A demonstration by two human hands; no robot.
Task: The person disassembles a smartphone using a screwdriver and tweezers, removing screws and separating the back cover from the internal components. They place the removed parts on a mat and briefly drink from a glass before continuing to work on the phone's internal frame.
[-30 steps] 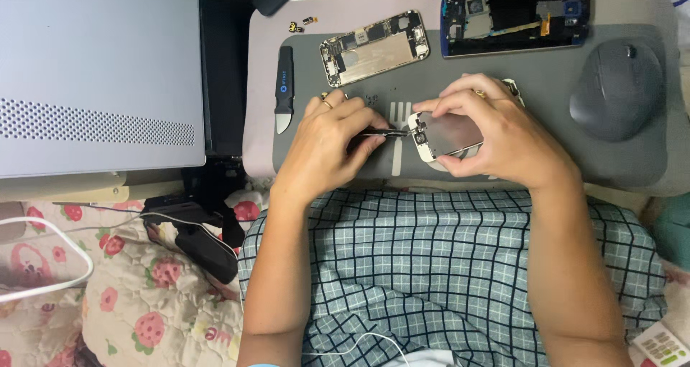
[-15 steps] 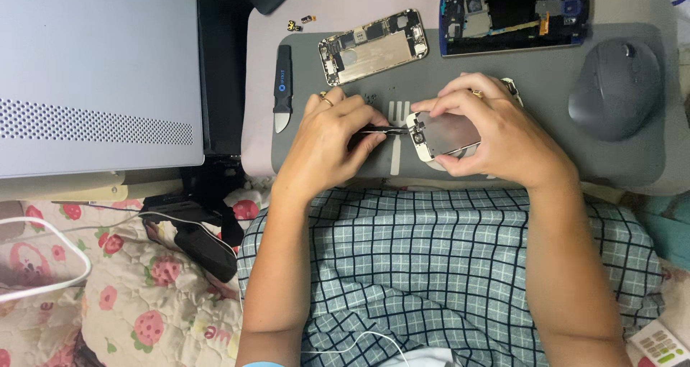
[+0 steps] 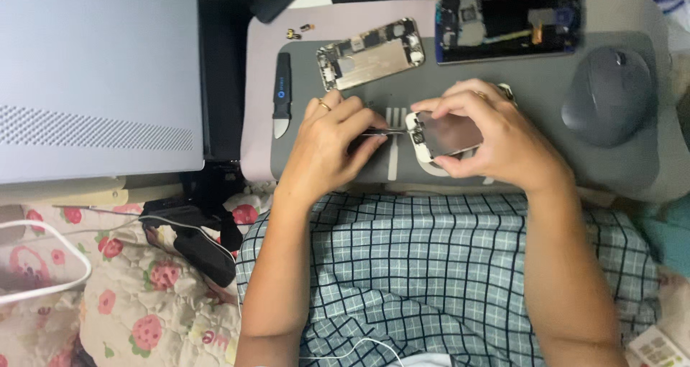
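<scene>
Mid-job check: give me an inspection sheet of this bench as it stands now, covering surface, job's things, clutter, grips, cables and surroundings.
Surface: grey work mat on a pale lap desk.
Job's things: phone part pinched in the right hand; thin metal tool in the left hand, tip at the part's left end.
Clutter: gold phone chassis, opened dark phone, black pry tool, small loose parts, grey mouse.
Grips: both closed, left on the tool, right on the part.
Cables: white cable on the left; thin white cord on the lap.
Surroundings: grey device case, floral quilt, checked fabric.
</scene>
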